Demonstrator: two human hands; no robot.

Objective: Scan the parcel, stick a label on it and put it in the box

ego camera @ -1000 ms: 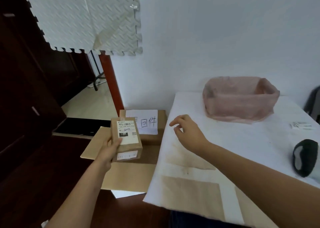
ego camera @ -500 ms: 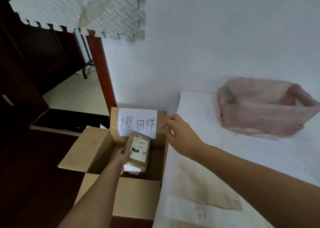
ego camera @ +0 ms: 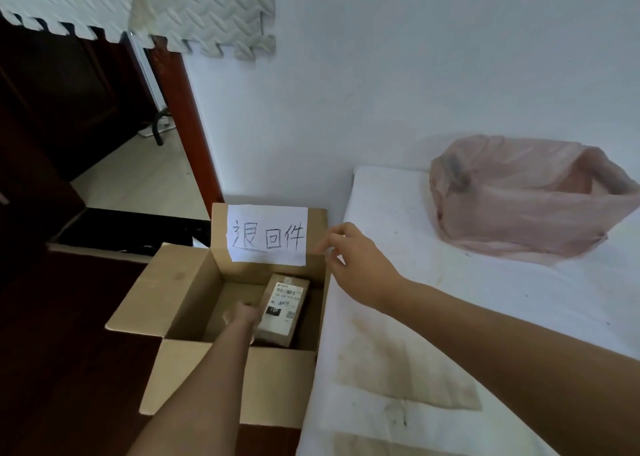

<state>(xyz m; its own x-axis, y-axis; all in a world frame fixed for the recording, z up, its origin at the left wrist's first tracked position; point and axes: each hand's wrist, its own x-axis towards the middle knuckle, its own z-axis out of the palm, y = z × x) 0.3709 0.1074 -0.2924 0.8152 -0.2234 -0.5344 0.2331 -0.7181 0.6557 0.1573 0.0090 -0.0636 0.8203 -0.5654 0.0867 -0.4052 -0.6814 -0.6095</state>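
A small brown parcel (ego camera: 282, 311) with a white printed label lies low inside the open cardboard box (ego camera: 180, 292) on the floor left of the table. My left hand (ego camera: 244, 315) reaches down into the box and touches the parcel's left side; its fingers are hidden behind the parcel. A white paper sign (ego camera: 267, 235) with handwritten characters is stuck on the box's back flap. My right hand (ego camera: 353, 263) hovers over the table's left edge beside that flap, fingers loosely spread and holding nothing.
The white-covered table (ego camera: 467, 317) fills the right side. A container lined with a pink plastic bag (ego camera: 530, 199) stands at its back against the wall. Dark wooden furniture and a black tray (ego camera: 114, 233) sit left of the box.
My left hand has lowered the parcel from above the box down into it. The view has shifted left and down toward the box. My right hand stayed near the back flap.
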